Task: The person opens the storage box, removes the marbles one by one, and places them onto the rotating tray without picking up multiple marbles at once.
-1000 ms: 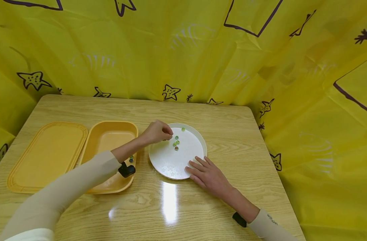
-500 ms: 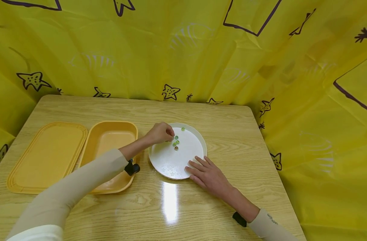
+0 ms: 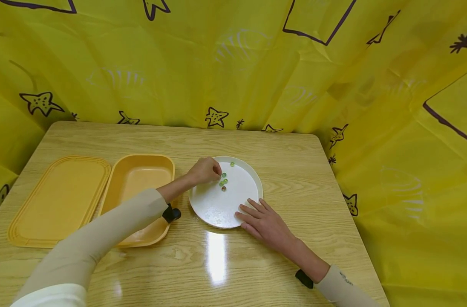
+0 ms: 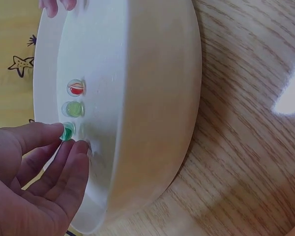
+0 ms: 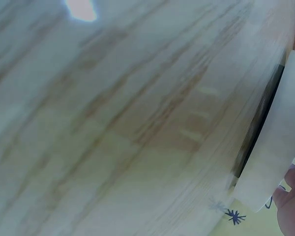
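Note:
A round white tray [image 3: 241, 204] with a raised rim holds several small glass marbles. My left hand [image 3: 205, 170] reaches over its left side, and in the left wrist view the thumb and fingertips pinch a green marble [image 4: 67, 132]. Beside it lie a yellow-green marble [image 4: 73, 109] and a clear marble with a red-orange swirl [image 4: 75, 87]. Another yellow-green marble [image 3: 232, 164] sits apart, near the far rim. My right hand [image 3: 269, 228] rests with spread fingers on the tray's near right edge; in the right wrist view only part of its fingers [image 5: 292, 196] shows.
An orange-yellow plastic box [image 3: 145, 170] stands left of the tray, partly under my left forearm. Its flat lid [image 3: 61, 196] lies farther left. The wooden table [image 3: 295, 170] is bordered by a yellow printed curtain [image 3: 256, 76] at the back and right.
My left hand has shifted slightly to the right and toward me, its fingertips drawing close to the marble cluster. A marble seen below its fingers earlier is covered now. The right hand stays put.

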The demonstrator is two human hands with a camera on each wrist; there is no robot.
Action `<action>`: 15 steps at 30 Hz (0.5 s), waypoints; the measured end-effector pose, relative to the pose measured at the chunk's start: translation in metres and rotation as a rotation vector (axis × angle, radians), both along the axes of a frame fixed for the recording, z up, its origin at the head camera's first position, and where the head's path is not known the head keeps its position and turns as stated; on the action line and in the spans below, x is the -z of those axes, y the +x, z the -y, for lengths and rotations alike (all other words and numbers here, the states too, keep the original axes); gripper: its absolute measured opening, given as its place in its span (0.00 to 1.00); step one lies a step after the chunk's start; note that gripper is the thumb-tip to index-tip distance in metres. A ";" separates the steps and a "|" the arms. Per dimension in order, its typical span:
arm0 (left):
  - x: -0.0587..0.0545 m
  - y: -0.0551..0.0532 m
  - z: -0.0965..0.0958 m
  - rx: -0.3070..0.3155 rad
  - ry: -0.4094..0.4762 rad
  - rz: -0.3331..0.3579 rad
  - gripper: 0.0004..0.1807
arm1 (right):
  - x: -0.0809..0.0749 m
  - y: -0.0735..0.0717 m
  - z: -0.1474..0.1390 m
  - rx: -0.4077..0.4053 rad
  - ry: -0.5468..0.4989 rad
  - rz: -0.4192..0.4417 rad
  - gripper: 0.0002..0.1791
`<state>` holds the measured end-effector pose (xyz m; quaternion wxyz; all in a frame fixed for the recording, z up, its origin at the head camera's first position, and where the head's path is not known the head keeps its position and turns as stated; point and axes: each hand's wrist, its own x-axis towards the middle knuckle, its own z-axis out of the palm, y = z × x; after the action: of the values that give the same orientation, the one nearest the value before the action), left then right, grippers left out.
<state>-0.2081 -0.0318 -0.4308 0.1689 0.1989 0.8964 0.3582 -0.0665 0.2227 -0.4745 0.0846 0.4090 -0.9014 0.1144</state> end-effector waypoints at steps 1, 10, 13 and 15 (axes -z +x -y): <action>0.001 0.000 0.000 -0.002 -0.003 0.000 0.02 | 0.000 0.000 0.000 0.000 0.000 0.001 0.25; 0.007 -0.002 -0.004 -0.021 -0.004 0.002 0.04 | 0.000 0.000 0.000 0.001 0.004 -0.012 0.26; 0.007 -0.002 -0.005 -0.019 -0.006 0.004 0.05 | 0.000 0.000 0.000 0.001 0.005 -0.007 0.26; 0.007 -0.002 -0.005 -0.017 -0.009 0.004 0.05 | 0.000 0.000 0.000 0.002 0.004 -0.003 0.26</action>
<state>-0.2098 -0.0265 -0.4378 0.1687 0.1899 0.8993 0.3560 -0.0666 0.2231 -0.4744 0.0852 0.4085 -0.9018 0.1121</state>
